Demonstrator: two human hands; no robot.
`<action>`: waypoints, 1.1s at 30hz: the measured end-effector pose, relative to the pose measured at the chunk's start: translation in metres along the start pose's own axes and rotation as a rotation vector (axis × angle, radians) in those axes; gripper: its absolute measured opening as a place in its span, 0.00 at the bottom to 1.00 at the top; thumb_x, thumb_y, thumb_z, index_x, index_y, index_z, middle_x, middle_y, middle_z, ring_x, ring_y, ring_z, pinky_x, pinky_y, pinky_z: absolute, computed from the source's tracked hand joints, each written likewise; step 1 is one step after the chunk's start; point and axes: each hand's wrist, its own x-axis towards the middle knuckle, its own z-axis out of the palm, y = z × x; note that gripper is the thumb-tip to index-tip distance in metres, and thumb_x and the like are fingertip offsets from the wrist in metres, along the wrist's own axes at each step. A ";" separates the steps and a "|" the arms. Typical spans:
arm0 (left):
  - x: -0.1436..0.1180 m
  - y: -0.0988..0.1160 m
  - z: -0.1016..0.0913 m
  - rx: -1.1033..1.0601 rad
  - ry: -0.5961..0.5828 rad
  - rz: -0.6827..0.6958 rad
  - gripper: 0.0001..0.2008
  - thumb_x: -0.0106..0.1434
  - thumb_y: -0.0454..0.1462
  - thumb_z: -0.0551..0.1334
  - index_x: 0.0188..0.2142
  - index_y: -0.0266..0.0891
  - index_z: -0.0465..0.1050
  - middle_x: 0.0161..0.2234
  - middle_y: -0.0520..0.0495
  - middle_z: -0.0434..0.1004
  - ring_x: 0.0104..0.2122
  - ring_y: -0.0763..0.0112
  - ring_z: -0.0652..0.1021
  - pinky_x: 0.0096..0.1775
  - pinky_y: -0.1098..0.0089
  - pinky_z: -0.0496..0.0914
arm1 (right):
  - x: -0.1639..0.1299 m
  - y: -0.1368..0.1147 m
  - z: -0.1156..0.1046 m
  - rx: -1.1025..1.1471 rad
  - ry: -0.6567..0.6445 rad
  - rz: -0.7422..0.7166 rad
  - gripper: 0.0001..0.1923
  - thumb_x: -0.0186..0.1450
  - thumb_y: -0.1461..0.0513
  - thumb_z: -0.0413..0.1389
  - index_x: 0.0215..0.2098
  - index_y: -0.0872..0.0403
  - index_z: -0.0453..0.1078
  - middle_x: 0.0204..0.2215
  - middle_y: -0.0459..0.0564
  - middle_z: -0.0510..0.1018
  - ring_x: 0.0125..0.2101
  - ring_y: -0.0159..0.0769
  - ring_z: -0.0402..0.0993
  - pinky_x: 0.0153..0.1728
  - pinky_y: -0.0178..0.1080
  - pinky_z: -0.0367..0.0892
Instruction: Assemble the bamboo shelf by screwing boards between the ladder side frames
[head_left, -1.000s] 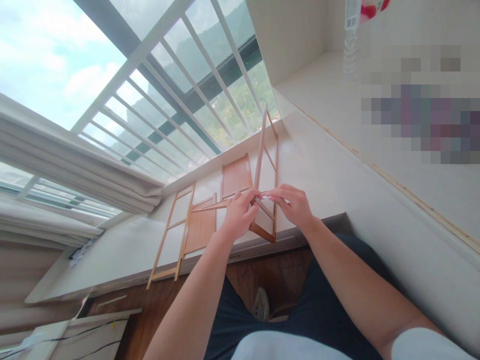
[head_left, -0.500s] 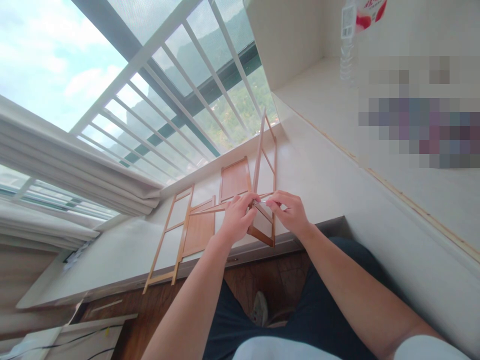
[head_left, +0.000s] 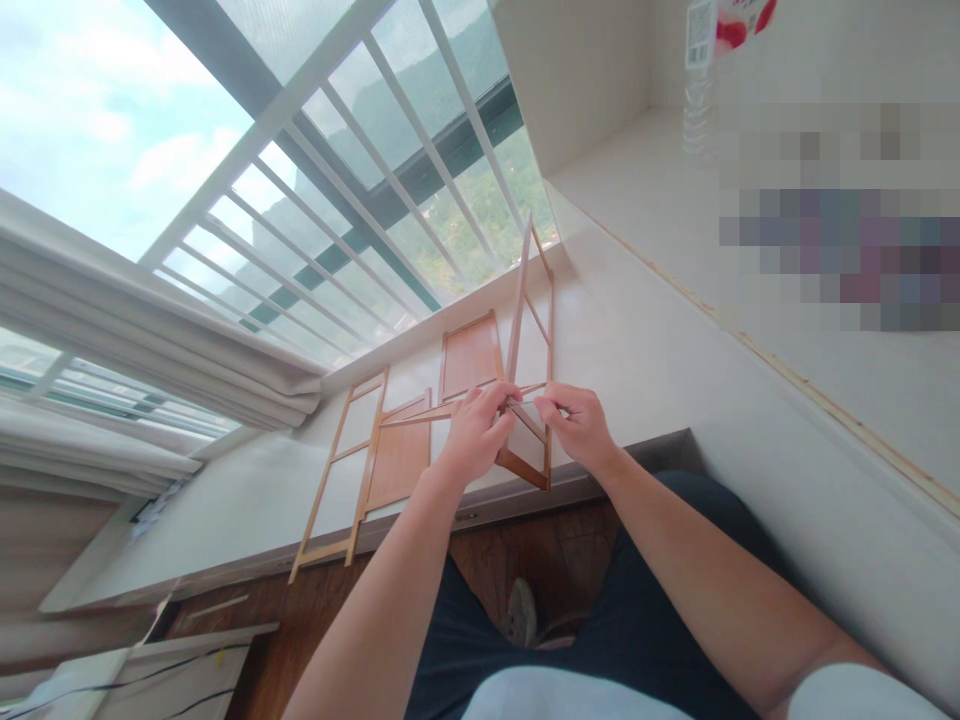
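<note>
Upright frame (head_left: 534, 330) at sill edge (head_left: 585, 480)

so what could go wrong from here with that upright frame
1. The upright wooden frame stands on edge near the sill's front edge, steadied only by the left hand and right hand; a slip could tip it to the floor.
2. The thin tool in the right hand's grip could skid off the joint.
3. The flat ladder frame overhangs the edge and might get knocked.
</note>
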 end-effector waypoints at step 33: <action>-0.002 0.007 -0.003 -0.003 -0.001 -0.012 0.13 0.66 0.38 0.53 0.47 0.47 0.72 0.37 0.50 0.75 0.46 0.59 0.72 0.52 0.58 0.64 | 0.000 0.008 -0.019 0.195 -0.081 0.059 0.21 0.73 0.51 0.54 0.25 0.54 0.71 0.20 0.43 0.69 0.23 0.29 0.63 0.28 0.35 0.58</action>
